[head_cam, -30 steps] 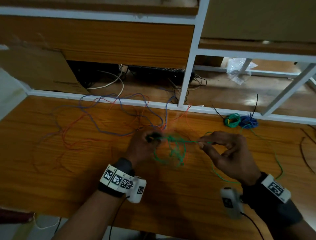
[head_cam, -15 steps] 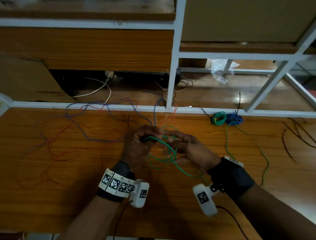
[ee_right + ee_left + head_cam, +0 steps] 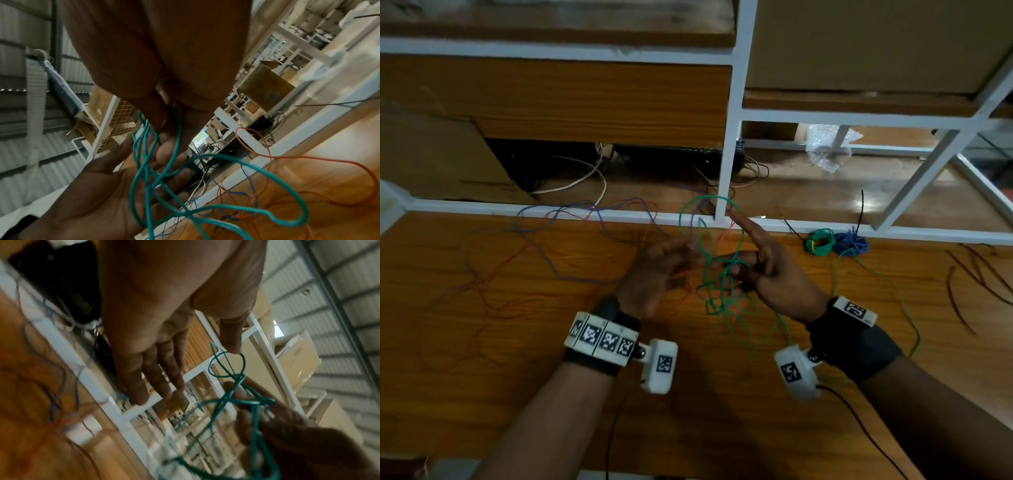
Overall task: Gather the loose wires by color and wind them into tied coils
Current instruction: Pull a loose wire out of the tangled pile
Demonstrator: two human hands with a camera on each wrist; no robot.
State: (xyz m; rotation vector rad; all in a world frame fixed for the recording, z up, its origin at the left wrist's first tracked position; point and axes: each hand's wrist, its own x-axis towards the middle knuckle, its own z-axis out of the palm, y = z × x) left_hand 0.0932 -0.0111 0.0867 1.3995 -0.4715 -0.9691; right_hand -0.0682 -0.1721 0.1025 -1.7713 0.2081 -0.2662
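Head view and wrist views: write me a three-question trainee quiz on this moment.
1. True or false: the left hand is clenched in a fist.
2. The green coil and blue coil lie: A) side by side on the desk; B) in the left hand; C) on the upper shelf.
3. What colour is the tangled wire held by the right hand?
Key: 1 false; 2 A; 3 green.

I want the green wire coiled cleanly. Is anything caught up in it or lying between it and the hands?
Nothing visible blocks the hands: the right hand holds the green wire, and the left hand is open beside it. Red and blue wires lie on the table behind.
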